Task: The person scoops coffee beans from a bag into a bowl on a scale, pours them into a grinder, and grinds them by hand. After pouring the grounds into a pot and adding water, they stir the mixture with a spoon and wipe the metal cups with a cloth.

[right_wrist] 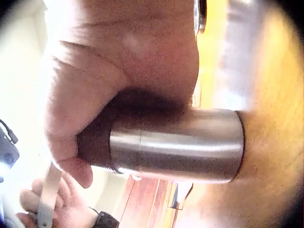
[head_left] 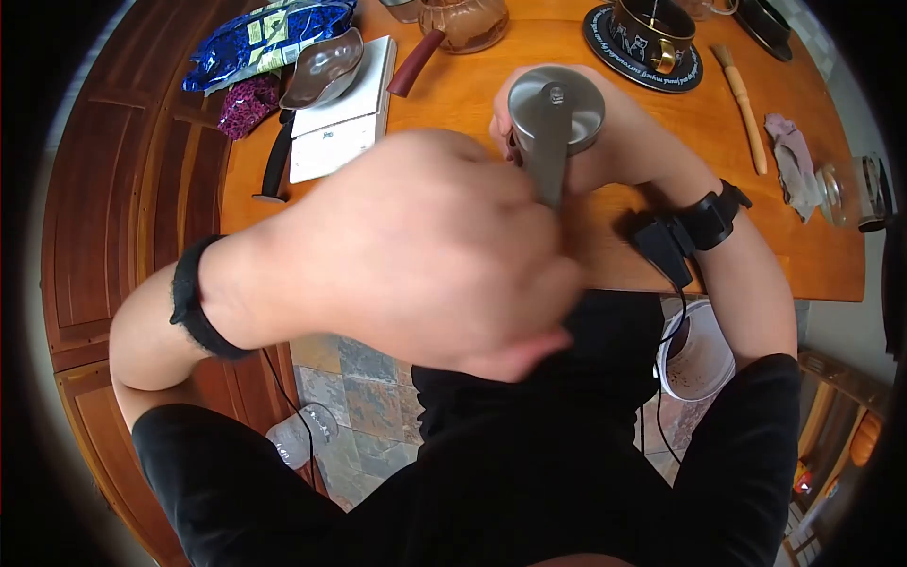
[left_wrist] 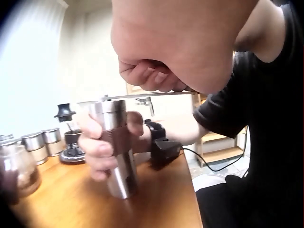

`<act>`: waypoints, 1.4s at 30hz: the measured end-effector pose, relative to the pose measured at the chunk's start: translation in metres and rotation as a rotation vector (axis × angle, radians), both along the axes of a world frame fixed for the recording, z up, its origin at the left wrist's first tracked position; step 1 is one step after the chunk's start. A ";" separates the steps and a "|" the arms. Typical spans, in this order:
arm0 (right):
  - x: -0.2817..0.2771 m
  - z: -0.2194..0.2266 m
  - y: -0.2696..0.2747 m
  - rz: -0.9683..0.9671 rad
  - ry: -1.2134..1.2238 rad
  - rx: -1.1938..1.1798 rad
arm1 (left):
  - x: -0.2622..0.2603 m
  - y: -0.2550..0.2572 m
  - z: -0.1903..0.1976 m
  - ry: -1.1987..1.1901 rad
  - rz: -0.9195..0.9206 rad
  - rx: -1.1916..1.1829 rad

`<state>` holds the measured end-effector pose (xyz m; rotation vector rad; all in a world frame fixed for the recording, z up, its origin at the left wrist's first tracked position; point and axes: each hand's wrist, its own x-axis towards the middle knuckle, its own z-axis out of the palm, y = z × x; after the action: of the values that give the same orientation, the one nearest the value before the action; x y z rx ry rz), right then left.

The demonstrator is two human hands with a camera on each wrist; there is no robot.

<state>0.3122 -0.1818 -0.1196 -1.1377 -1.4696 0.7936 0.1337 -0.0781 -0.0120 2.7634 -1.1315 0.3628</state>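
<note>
A steel hand coffee grinder [head_left: 584,121] stands upright on the wooden table, with a brown band [left_wrist: 118,138] round its middle. My right hand [head_left: 609,161] grips it there, fingers and thumb wrapped about the band. From the grinder's lid a flat metal crank [head_left: 548,165] reaches toward me. My left hand [head_left: 463,260], blurred in the head view, is curled round the outer end of this crank and hides its knob. In the right wrist view the grinder's lower body [right_wrist: 185,147] shows bare steel below the right palm, its base at the tabletop.
Left on the table, a brown dish [head_left: 324,74] sits on a white scale [head_left: 333,149] beside a blue bag [head_left: 274,38]. Behind are a glass carafe [head_left: 463,26] and a black cup on a saucer [head_left: 684,76]. A brush [head_left: 746,109] and cloth [head_left: 795,165] lie right.
</note>
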 end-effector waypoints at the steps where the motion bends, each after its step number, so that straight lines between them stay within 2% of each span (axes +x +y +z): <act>1: -0.001 0.001 0.000 0.021 0.054 -0.037 | -0.005 0.011 0.002 0.015 0.021 0.014; 6: -0.010 0.006 0.001 0.024 0.204 -0.048 | -0.018 0.059 0.014 0.110 0.174 0.123; 8: -0.008 0.007 0.000 0.051 0.209 -0.102 | -0.015 0.084 0.001 0.046 0.219 0.042; 10: -0.010 0.011 0.000 0.068 0.202 -0.148 | -0.010 0.101 0.000 0.143 0.378 0.035; 12: -0.010 0.012 -0.001 0.078 0.189 -0.170 | -0.001 0.110 -0.002 0.117 0.447 0.077; 16: -0.009 0.010 -0.003 0.095 0.168 -0.106 | 0.029 0.110 0.006 0.143 0.619 0.167; 18: -0.010 0.009 -0.003 0.088 0.140 -0.044 | 0.047 0.102 0.007 0.198 0.636 0.093; 20: -0.015 0.010 -0.004 0.063 0.095 0.013 | 0.068 0.101 0.007 0.198 0.672 0.159; 24: -0.018 0.021 -0.010 0.125 0.081 -0.146 | 0.106 0.068 0.015 0.317 0.823 0.162; 27: -0.021 0.020 -0.015 0.134 0.100 -0.203 | 0.126 0.041 0.022 0.114 0.565 0.244; 30: -0.022 0.015 -0.014 0.101 0.087 -0.114 | 0.133 0.021 0.034 0.175 0.533 0.364; 31: -0.023 0.015 -0.013 0.090 0.056 -0.073 | 0.135 0.019 0.032 0.153 0.424 0.256; 32: -0.024 0.015 -0.013 0.079 0.027 -0.031 | 0.134 0.002 0.045 0.239 0.425 0.294; 34: -0.023 0.020 -0.014 0.038 -0.092 -0.174 | 0.121 -0.026 0.057 0.342 0.372 0.211; 39: -0.015 0.020 -0.016 -0.002 -0.047 -0.183 | 0.086 -0.054 0.015 0.430 0.088 -0.391; 41: -0.006 0.016 -0.013 -0.001 0.006 -0.172 | 0.071 -0.059 0.007 0.377 0.034 -0.395; 42: -0.002 0.013 -0.010 0.005 0.029 -0.166 | 0.060 -0.058 0.007 0.302 0.038 -0.280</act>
<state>0.3107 -0.1923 -0.1064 -1.2414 -1.4030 0.9453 0.1941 -0.1364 -0.0046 2.4897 -0.8813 0.0918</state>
